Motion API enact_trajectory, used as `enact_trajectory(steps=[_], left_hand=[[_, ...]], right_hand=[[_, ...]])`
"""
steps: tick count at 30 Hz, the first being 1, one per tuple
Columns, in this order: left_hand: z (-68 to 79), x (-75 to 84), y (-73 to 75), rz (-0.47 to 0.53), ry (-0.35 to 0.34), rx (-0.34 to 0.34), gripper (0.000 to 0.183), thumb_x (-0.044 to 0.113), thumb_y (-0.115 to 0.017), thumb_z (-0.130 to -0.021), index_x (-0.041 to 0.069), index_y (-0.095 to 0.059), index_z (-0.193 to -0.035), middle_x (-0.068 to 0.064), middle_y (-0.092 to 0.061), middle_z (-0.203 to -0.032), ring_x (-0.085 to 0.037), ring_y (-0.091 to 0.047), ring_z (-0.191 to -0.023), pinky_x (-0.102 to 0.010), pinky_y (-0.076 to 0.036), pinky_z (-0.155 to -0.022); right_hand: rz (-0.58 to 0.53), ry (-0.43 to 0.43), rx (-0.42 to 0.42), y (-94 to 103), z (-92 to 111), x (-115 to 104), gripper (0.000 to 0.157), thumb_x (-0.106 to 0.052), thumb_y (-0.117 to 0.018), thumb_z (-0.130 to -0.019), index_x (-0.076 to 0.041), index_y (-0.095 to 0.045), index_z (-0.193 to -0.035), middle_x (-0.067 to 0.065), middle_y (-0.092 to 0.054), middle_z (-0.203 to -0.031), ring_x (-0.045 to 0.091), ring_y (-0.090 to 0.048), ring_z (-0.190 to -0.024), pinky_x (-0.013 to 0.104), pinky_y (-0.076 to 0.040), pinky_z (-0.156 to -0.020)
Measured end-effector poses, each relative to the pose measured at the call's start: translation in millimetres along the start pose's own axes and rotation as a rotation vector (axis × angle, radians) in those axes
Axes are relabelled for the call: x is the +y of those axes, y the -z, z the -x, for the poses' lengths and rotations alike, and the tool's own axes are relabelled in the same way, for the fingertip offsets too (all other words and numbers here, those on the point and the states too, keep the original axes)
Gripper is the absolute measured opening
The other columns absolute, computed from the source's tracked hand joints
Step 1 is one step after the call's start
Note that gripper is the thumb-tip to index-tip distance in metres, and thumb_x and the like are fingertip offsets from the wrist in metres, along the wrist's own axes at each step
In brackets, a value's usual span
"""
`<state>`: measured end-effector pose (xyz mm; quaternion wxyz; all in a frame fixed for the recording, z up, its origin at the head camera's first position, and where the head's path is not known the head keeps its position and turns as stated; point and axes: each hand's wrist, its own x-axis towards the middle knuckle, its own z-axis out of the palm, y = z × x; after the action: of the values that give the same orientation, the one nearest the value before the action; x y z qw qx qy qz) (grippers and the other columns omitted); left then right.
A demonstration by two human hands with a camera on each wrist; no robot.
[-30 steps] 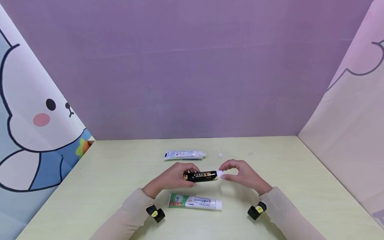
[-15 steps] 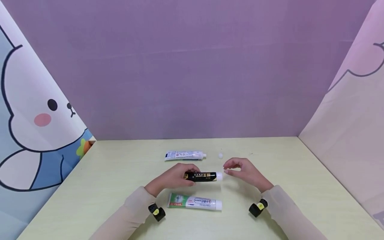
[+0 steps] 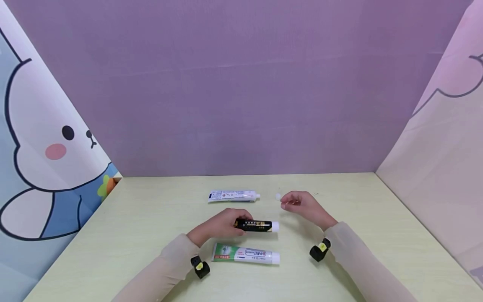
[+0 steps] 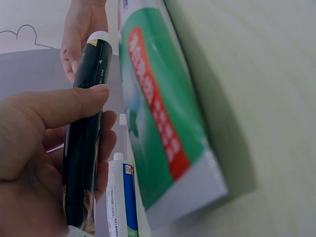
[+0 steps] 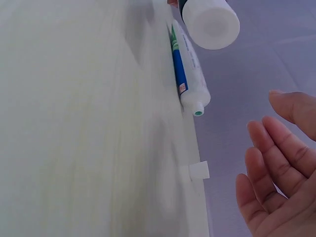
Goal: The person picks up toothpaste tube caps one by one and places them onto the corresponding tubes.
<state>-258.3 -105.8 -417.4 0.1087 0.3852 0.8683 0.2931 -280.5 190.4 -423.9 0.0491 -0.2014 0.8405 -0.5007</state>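
Note:
My left hand (image 3: 225,222) grips a black toothpaste tube (image 3: 254,225) with gold lettering around its tail, above the table. In the left wrist view the thumb lies across this tube. Its white cap (image 5: 212,23) is on and points right. My right hand (image 3: 306,207) is empty, its fingers loosely bent, beside a small white cap (image 3: 278,196) on the table. Left of that cap lies a white toothpaste tube (image 3: 232,196), its nozzle bare in the right wrist view. A green and white toothpaste tube (image 3: 247,254), capped, lies nearest me.
The pale wooden table (image 3: 158,209) meets a purple backdrop (image 3: 241,105) at its far edge. Printed cartoon panels (image 3: 53,167) stand along both sides.
My right hand has let go of the black toothpaste tube's cap and moved away toward the small loose cap. The left hand has lowered slightly toward me with the tube.

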Motion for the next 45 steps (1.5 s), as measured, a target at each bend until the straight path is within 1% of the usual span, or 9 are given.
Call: enact_trajectory(steps=[7,14,18,24,31,33,38,40,45], left_hand=[[-2.5,-4.0,-3.3,-0.012,0.035,-0.016,0.038,0.007,-0.071,-0.082,0.01,-0.059,-0.117,0.001,-0.062,-0.106,-0.01,-0.056,-0.098,-0.028,-0.045,-0.087],[-6.9,-11.2,-5.5,-0.038,0.065,-0.032,0.038,0.004,-0.07,-0.079,0.009,-0.06,-0.116,0.0,-0.062,-0.106,-0.013,-0.057,-0.1,-0.031,-0.045,-0.09],[-8.9,-13.2,-6.3,-0.051,0.091,-0.049,0.038,0.004,-0.071,-0.078,0.009,-0.061,-0.114,0.001,-0.062,-0.107,-0.015,-0.056,-0.102,-0.033,-0.043,-0.093],[-11.8,-12.0,-6.6,-0.074,0.087,-0.074,0.037,0.003,-0.071,-0.077,0.01,-0.062,-0.113,0.002,-0.061,-0.108,-0.013,-0.055,-0.103,-0.032,-0.042,-0.094],[-17.8,-13.2,-2.7,-0.06,0.092,-0.111,0.037,0.005,-0.072,-0.078,0.011,-0.061,-0.113,0.002,-0.061,-0.108,-0.013,-0.055,-0.103,-0.031,-0.043,-0.093],[-19.4,-14.4,-2.5,-0.048,0.099,-0.122,0.038,0.004,-0.073,-0.077,0.011,-0.062,-0.112,0.003,-0.061,-0.107,-0.012,-0.055,-0.102,-0.03,-0.043,-0.093],[-23.5,-15.4,-2.9,-0.027,0.102,-0.139,0.038,0.002,-0.074,-0.074,0.012,-0.063,-0.109,0.004,-0.062,-0.105,-0.011,-0.056,-0.099,-0.029,-0.043,-0.091],[-24.9,-14.6,-2.3,-0.02,0.109,-0.141,0.039,0.0,-0.073,-0.073,0.013,-0.063,-0.108,0.004,-0.062,-0.103,-0.01,-0.055,-0.097,-0.029,-0.043,-0.09],[-26.1,-10.5,-0.6,0.007,0.134,-0.128,0.039,-0.002,-0.073,-0.071,0.012,-0.064,-0.106,0.004,-0.062,-0.099,-0.009,-0.055,-0.091,-0.03,-0.043,-0.088]], right_hand=[[-0.021,-0.034,0.014,-1.7,-12,7,0.031,-0.018,-0.067,-0.087,0.004,-0.062,-0.108,0.009,-0.066,-0.099,0.018,-0.059,-0.087,0.027,-0.048,-0.077],[-0.013,-0.058,0.098,0.3,-23,15,0.029,-0.014,-0.069,-0.085,0.004,-0.063,-0.107,0.01,-0.065,-0.1,0.017,-0.058,-0.084,0.024,-0.047,-0.073],[-0.048,-0.092,0.108,0.7,-27,18,0.032,-0.012,-0.069,-0.085,0.006,-0.061,-0.11,0.014,-0.063,-0.104,0.019,-0.058,-0.086,0.024,-0.047,-0.073],[-0.072,-0.156,0.088,2.5,-31,24,0.036,-0.011,-0.068,-0.085,0.006,-0.058,-0.115,0.018,-0.061,-0.113,0.017,-0.059,-0.088,0.028,-0.047,-0.078],[-0.089,-0.158,0.062,3.5,-38,28,0.041,-0.012,-0.068,-0.085,0.005,-0.054,-0.12,0.02,-0.057,-0.12,0.015,-0.058,-0.09,0.029,-0.046,-0.081],[-0.092,-0.159,0.051,3.8,-37,23,0.041,-0.009,-0.067,-0.086,0.006,-0.053,-0.121,0.022,-0.056,-0.122,0.016,-0.058,-0.09,0.03,-0.046,-0.081],[-0.096,-0.167,0.034,8.4,-39,31,0.042,-0.011,-0.068,-0.086,0.004,-0.054,-0.122,0.021,-0.054,-0.124,0.022,-0.058,-0.099,0.038,-0.045,-0.089],[-0.104,-0.171,0.03,10.5,-42,41,0.043,-0.014,-0.069,-0.085,0.002,-0.054,-0.122,0.019,-0.055,-0.124,0.024,-0.057,-0.103,0.042,-0.042,-0.093],[-0.109,-0.2,0.022,12.1,-42,45,0.045,-0.017,-0.07,-0.084,0.002,-0.054,-0.122,0.016,-0.057,-0.121,0.026,-0.056,-0.106,0.046,-0.038,-0.097]])
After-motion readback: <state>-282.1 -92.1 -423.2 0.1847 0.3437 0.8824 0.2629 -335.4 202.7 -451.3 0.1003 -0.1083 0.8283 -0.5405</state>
